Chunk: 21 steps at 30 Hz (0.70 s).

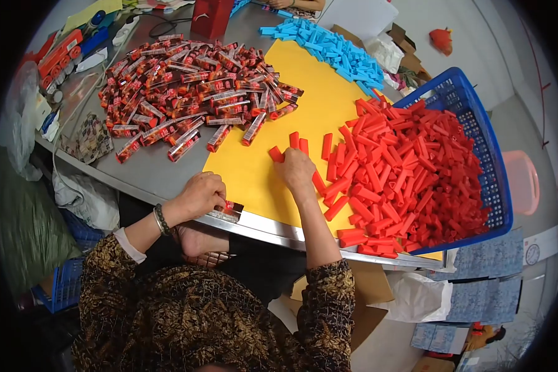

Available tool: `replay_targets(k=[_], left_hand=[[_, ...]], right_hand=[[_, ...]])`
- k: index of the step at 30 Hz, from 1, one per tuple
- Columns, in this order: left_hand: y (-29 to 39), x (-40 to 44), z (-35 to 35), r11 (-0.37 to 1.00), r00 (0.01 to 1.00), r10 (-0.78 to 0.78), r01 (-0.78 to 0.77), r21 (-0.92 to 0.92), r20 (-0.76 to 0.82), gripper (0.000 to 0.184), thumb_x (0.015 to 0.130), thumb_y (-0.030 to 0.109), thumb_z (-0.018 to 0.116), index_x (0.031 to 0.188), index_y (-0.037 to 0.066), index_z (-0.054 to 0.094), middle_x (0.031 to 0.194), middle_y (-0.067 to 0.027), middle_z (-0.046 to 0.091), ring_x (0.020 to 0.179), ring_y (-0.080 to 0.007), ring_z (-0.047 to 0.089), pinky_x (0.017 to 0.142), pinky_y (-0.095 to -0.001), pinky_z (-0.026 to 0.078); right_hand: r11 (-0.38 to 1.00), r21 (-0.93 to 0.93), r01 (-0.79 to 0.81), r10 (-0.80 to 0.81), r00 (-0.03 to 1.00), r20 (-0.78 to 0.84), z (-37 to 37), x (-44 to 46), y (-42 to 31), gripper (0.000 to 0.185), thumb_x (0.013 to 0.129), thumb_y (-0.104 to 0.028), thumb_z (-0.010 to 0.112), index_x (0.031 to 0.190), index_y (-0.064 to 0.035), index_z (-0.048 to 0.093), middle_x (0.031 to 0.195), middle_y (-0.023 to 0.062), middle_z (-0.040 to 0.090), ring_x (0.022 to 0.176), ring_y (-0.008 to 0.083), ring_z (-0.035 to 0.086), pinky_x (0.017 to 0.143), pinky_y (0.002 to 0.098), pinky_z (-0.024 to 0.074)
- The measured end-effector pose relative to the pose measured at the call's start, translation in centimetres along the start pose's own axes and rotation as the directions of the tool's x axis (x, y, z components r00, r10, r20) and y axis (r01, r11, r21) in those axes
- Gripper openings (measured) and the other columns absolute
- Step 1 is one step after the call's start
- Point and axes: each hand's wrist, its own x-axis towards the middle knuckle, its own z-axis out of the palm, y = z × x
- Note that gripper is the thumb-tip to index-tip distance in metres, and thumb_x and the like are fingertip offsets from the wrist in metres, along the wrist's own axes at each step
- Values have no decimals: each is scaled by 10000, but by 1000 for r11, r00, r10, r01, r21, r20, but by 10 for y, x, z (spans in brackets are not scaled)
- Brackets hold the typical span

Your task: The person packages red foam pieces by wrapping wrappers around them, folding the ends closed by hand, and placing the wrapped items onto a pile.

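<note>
My left hand (201,193) is at the table's front edge, its fingers pinched on a small dark-and-red printed packet (230,212) that sticks out to the right of them. Further right, over the yellow sheet (242,170), my right hand (296,170) has its fingers curled down around a short red tube (276,154). Two more red tubes (294,140) stand out just beyond its fingertips, and I cannot tell whether it grips them too. Beside that hand lies a big heap of loose red tubes (397,164). A pile of similar printed packets (192,87) covers the table's far left.
A blue plastic basket (499,164) lies tipped behind the red heap. Light-blue pieces (335,49) are piled at the far side, near another person's arm (304,5). A red box (209,18), crumpled cloth (90,139) and a cable (74,118) are on the grey table (149,177).
</note>
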Motion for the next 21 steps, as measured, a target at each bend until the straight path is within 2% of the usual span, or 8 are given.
replay_targets(k=[1,4,7,10,11,17,20,21], left_hand=[[0,-1,2,998,997,53,-50,48,-48,87,683,114,709,711,63,644,737,-76,619,794,-274,581,753,-386,444],[1,-4,4,974,975,170,-145,172,-141,57,708,89,674,713,54,630,724,-85,609,765,-294,579,722,-398,449],[12,-6,-2,965,968,191,-155,211,-162,28,737,75,644,735,53,626,727,-90,609,759,-303,577,726,-405,449],[21,-6,-8,969,969,172,-135,205,-177,20,758,79,631,753,61,624,730,-89,615,760,-301,586,733,-410,448],[18,-6,-8,975,973,154,-122,185,-170,18,769,83,625,761,67,626,733,-87,620,760,-299,590,737,-410,449],[26,-10,-14,980,987,43,-12,197,-155,69,770,132,646,748,73,674,745,-87,648,766,-285,614,720,-413,472],[35,-11,-25,986,989,22,3,164,-146,82,746,137,680,729,57,691,750,-87,663,769,-284,618,717,-405,470],[36,-11,-27,990,989,14,7,144,-147,85,737,134,692,724,50,695,750,-87,668,768,-286,618,715,-402,467]], right_hand=[[1000,18,11,-11,1000,8,-3,-8,-1,232,755,-215,684,893,-29,665,917,148,668,839,309,666,701,426,530],[935,354,6,-14,1000,20,-15,-33,4,237,748,-158,688,951,-41,651,931,134,670,838,294,652,729,406,515],[712,697,87,-81,996,-42,-7,-51,16,354,731,-99,716,1076,-80,638,939,105,664,802,245,618,738,365,500],[606,759,237,-175,971,-163,-6,-68,18,503,733,58,710,1210,-64,605,944,14,611,727,109,533,677,261,490],[546,815,196,-192,976,-107,2,-69,20,534,742,57,727,1242,-76,594,944,4,593,723,95,495,661,240,485],[522,819,240,-226,964,-139,1,-79,14,459,767,-2,748,1201,-58,607,969,30,620,742,96,545,642,229,482],[582,783,220,-187,973,-135,-10,-87,8,407,782,-19,746,1166,-42,613,967,39,633,733,106,574,637,237,489],[591,752,291,-217,956,-199,-14,-89,6,397,783,-24,747,1156,-38,612,956,44,632,728,107,576,633,238,490]])
